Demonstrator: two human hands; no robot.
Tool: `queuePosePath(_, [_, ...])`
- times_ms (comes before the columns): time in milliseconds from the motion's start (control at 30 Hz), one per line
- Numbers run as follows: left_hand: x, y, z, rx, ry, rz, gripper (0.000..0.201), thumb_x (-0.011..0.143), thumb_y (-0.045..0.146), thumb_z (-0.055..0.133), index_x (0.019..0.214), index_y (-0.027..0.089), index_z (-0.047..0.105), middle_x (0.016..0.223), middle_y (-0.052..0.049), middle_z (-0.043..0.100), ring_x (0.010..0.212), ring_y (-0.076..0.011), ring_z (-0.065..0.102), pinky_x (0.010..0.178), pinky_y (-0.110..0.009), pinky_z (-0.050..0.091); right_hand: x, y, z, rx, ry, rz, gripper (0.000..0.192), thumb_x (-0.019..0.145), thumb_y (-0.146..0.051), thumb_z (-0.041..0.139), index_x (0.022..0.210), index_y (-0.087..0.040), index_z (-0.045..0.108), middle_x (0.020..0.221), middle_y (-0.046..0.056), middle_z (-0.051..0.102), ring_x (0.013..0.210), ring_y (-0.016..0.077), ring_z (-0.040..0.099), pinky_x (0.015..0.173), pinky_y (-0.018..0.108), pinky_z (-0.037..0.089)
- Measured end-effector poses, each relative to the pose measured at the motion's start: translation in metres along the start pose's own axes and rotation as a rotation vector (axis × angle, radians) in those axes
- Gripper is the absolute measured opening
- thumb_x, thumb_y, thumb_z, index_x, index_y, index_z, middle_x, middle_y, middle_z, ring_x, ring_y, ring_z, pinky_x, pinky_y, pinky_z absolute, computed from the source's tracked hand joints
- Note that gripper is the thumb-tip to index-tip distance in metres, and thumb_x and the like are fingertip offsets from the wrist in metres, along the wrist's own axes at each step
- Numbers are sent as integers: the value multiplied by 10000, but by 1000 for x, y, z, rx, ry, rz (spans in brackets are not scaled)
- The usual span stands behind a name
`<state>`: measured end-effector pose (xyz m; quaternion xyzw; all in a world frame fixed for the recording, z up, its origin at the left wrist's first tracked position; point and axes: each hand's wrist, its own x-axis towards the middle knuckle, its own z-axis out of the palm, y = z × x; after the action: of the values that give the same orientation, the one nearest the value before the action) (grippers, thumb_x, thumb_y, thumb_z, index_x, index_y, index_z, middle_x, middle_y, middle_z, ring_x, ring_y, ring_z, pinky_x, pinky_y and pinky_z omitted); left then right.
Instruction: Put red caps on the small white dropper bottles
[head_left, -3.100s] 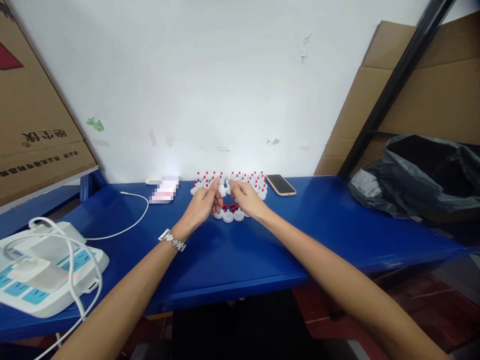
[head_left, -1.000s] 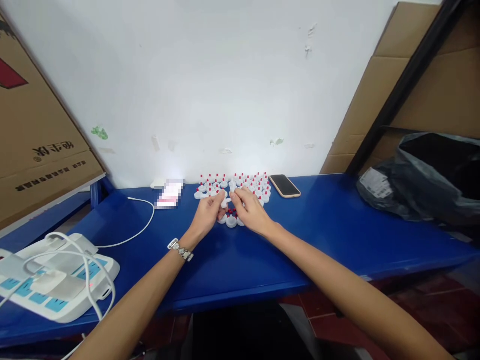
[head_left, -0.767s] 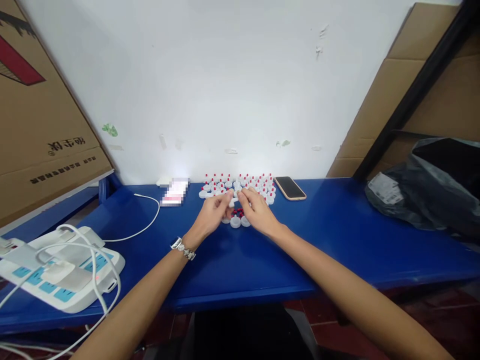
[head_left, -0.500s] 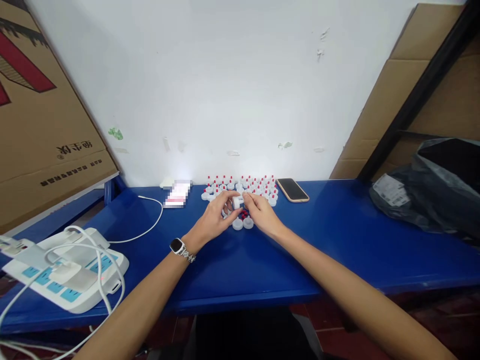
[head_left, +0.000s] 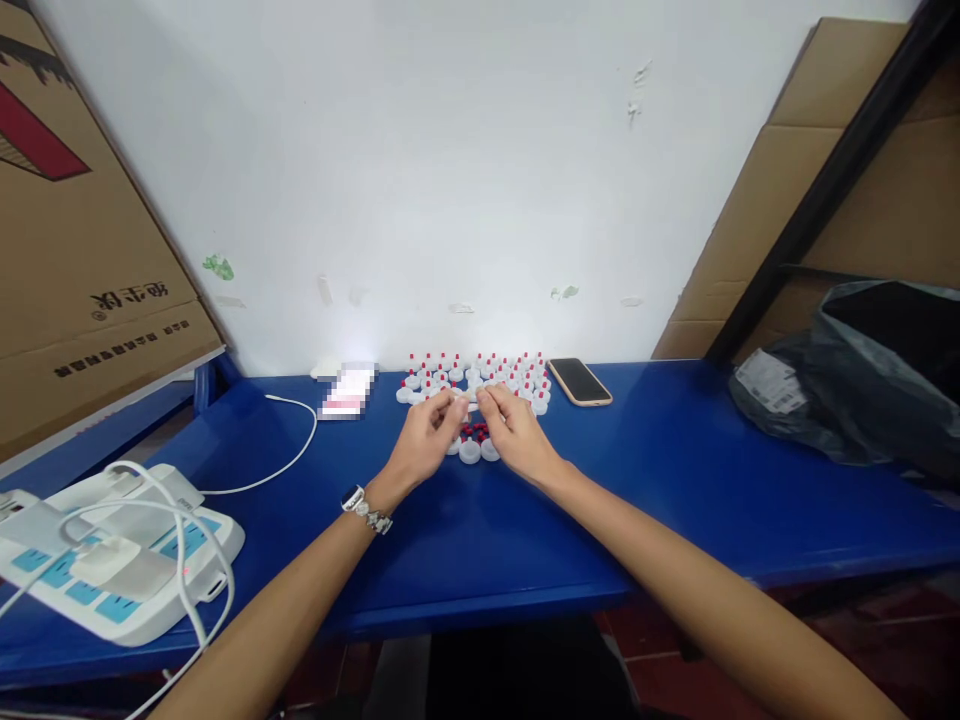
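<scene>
Blue table (head_left: 675,480) against a white wall (head_left: 480,180). Left hand (head_left: 424,445) and right hand (head_left: 514,435) meet at the far middle of the table, fingertips pinching one small white cap (head_left: 470,405) between them, just above the table. Behind it, white caps with red tips (head_left: 480,372) stand in rows; a few loose caps (head_left: 471,450) lie beneath the hands. Phone (head_left: 579,381) lies just right of the rows. Power strip (head_left: 105,560) sits near left; dark bag (head_left: 862,380) far right.
</scene>
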<state>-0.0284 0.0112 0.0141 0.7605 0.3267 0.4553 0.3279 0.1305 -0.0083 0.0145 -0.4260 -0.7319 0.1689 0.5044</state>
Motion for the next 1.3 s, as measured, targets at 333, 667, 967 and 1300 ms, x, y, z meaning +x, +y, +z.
queuePosePath(333, [7, -16, -22, -126, 97, -121, 463, 929, 573, 475, 734, 172, 600, 634, -11, 568, 569, -128, 516, 552, -258, 434, 13, 16, -20, -101, -19, 100, 384, 1002, -397, 347, 677, -208, 426, 635, -14, 483, 641, 143, 463, 644, 292, 343])
queuePosePath(667, [2, -19, -22, 270, 37, 15, 388, 866, 497, 632, 1119, 202, 652, 981, -49, 675, 837, -179, 622, 721, -298, 502, 17, 34, -19, -219, -169, 65, 232, 913, -361, 557, 955, -189, 707, 879, 52, 689, 827, 175, 582, 805, 322, 420])
queuePosePath(967, [3, -13, -17, 303, 26, 9, 394, 860, 503, 635, 1104, 195, 664, 1029, -68, 699, 807, -175, 622, 671, -296, 485, 28, 25, -16, 233, -207, 138, 283, 842, -431, 645, 896, -153, 660, 823, 59, 721, 752, 169, 655, 699, 294, 494])
queuePosePath(1300, [4, -20, -27, 413, 76, -23, 251, 911, 427, 571, 961, 204, 675, 977, -57, 701, 863, -204, 617, 708, -325, 464, 69, 56, -14, -559, -386, -13, 147, 832, -263, 625, 811, -194, 753, 820, 56, 720, 864, 223, 603, 849, 381, 370])
